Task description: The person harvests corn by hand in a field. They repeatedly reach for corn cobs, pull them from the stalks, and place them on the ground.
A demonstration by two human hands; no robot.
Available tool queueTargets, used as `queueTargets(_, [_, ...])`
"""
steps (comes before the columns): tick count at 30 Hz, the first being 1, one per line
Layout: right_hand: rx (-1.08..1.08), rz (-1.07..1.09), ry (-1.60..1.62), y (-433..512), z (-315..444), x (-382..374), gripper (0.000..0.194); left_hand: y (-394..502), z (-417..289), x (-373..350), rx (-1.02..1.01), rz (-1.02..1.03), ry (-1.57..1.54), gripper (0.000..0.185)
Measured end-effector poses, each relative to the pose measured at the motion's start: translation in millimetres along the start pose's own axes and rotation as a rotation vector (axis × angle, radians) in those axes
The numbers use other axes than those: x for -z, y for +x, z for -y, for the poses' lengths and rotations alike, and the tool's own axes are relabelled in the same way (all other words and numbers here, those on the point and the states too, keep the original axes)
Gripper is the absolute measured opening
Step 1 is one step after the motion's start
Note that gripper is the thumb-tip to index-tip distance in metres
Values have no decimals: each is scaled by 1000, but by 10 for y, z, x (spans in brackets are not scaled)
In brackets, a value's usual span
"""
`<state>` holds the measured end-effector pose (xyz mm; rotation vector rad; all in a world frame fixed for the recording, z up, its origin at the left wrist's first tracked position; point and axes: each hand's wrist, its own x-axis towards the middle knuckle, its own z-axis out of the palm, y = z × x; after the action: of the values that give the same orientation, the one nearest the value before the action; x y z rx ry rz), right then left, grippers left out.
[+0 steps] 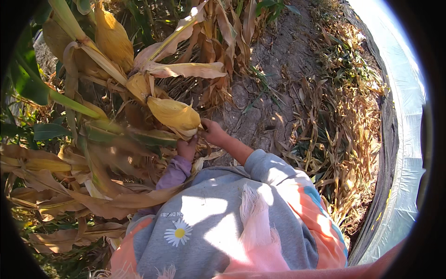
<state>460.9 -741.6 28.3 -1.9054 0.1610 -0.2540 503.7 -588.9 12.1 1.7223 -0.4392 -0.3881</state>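
A dry yellow-husked ear of corn (174, 114) hangs from its stalk, with its tip towards me. My right hand (212, 133) grips the husk at the tip from the right, fingers bent around its edge. Just below the tip, my left hand (187, 148) pinches the underside of the same husk. The two hands are close together. More ears in dry husks, one of them large (113, 38), stand farther up the stalk (101, 55). Leaves partly hide my left forearm.
Dry and green corn leaves crowd the left side. Cracked bare soil (268, 69) runs between the standing plants and a band of fallen dry leaves (341, 139). Along the right edge lies pale plastic sheeting (407, 139). A pink fringed scarf (256, 240) hangs over my front.
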Motion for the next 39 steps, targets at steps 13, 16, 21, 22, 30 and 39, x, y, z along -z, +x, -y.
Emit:
queueTargets(13, [-99,-39,80,-478,243,191,22,-330,-290,-343,-46,-206,227,23])
queueTargets(16, [-31,-51,216,-490,95,105,25,-267,-282,-267,58,-112,331,27])
queueTargets(21, [-280,300,484,-325,-11,332,31,-60,-238,-164,-288,133,740,36])
queueTargets(22, [-352,377,479,-273,-51,344,30,-17,-204,-185,-263,184,716,37])
queueTargets(30, [143,228,-687,373,253,1284,10,314,-170,141,-515,24,755,32])
queueTargets(39, [428,202,-1036,1279,1029,1954,14,4,-511,1506,-143,-175,535,16])
